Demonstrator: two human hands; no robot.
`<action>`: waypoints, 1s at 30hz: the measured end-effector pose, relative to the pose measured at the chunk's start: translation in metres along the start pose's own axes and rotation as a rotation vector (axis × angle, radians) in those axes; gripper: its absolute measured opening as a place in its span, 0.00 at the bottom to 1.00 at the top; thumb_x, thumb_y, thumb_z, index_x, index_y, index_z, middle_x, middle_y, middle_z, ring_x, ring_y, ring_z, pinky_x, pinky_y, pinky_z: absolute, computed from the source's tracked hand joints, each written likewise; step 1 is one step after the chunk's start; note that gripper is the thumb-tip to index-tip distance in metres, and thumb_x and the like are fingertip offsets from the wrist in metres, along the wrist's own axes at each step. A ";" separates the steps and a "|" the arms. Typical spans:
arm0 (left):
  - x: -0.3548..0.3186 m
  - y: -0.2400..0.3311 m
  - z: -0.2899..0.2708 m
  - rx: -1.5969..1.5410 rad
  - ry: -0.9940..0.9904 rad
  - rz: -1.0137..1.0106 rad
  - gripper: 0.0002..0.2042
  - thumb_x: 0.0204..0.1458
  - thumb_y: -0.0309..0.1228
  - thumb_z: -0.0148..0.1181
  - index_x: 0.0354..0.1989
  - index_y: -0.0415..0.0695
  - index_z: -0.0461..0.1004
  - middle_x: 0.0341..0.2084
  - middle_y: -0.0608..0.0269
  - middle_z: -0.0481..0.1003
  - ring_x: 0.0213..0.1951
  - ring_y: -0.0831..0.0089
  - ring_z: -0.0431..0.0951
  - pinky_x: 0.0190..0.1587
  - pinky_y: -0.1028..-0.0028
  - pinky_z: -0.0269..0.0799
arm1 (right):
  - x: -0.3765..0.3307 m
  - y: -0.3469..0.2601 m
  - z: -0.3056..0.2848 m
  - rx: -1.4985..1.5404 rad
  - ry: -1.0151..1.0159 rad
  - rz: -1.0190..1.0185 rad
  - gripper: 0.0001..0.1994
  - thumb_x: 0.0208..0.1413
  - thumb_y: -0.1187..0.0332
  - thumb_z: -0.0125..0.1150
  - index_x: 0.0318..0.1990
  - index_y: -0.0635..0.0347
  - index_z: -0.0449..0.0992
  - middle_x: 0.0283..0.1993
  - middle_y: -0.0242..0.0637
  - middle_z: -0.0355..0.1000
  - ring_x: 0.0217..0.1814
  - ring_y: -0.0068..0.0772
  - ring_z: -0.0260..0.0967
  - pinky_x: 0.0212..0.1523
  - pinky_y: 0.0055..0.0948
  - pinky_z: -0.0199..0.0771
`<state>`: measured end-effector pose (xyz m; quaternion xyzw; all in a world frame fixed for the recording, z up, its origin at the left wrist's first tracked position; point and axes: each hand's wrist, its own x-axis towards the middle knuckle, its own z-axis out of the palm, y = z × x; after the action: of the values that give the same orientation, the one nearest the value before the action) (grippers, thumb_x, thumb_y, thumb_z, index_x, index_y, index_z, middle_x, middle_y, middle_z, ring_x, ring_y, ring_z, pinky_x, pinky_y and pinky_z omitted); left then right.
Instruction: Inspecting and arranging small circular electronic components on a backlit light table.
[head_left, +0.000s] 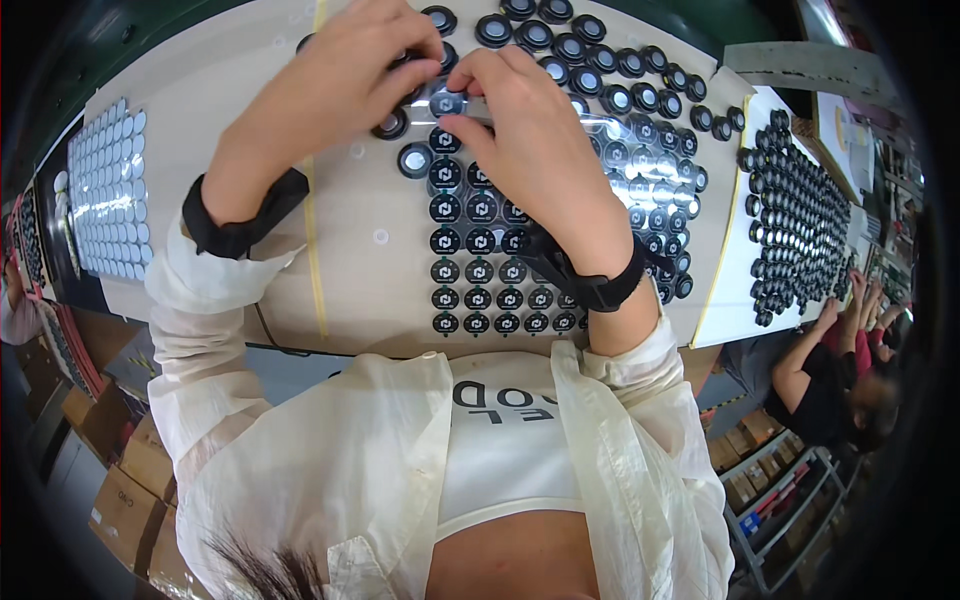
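Observation:
My left hand (375,75) is at the far side of the table, its thumb and forefinger drawn together over black discs; whatever lies between them is too small to make out. Close by on its right, my right hand (535,130) has thumb and forefinger bent around the edge of a clear plastic film (615,128). That glossy film stretches rightward beneath the hand over several discs. Between both hands, a black disc with a pale emblem (447,103) shows through it. Rows of matching emblem discs (445,240) run toward me. A black disc with a pale centre (414,160) sits left of them.
Loose black round parts (570,48) with pale centres spread across the far right. A white board (725,270) on the right carries many more. White round pieces (110,190) lie in rows at the far left. Yellow tape (318,250) crosses the table. Other people (820,360) work at right.

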<state>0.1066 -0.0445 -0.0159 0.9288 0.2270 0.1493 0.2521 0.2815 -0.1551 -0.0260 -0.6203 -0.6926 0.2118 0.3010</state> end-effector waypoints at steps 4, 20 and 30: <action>-0.011 0.009 0.002 0.013 -0.057 -0.003 0.10 0.56 0.26 0.59 0.45 0.40 0.73 0.41 0.58 0.70 0.48 0.58 0.67 0.52 0.66 0.63 | 0.006 0.002 0.001 0.023 -0.025 0.029 0.11 0.44 0.76 0.70 0.34 0.64 0.74 0.35 0.44 0.73 0.43 0.49 0.73 0.44 0.42 0.73; -0.025 0.013 0.009 -0.080 0.243 -0.077 0.08 0.57 0.26 0.60 0.43 0.41 0.80 0.33 0.60 0.79 0.39 0.65 0.75 0.48 0.70 0.67 | -0.031 -0.023 -0.037 0.290 0.016 -0.030 0.07 0.42 0.80 0.71 0.30 0.64 0.79 0.31 0.35 0.77 0.32 0.31 0.75 0.36 0.26 0.74; -0.043 -0.042 -0.010 0.272 0.126 -0.594 0.17 0.57 0.36 0.65 0.51 0.41 0.74 0.31 0.56 0.73 0.22 0.70 0.70 0.26 0.74 0.69 | -0.044 -0.016 -0.054 0.477 -0.021 0.129 0.07 0.48 0.75 0.71 0.32 0.65 0.79 0.31 0.34 0.77 0.32 0.25 0.75 0.38 0.23 0.76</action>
<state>0.0516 -0.0289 -0.0371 0.8361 0.5210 0.0946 0.1438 0.3090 -0.2052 0.0174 -0.5725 -0.5852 0.3945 0.4174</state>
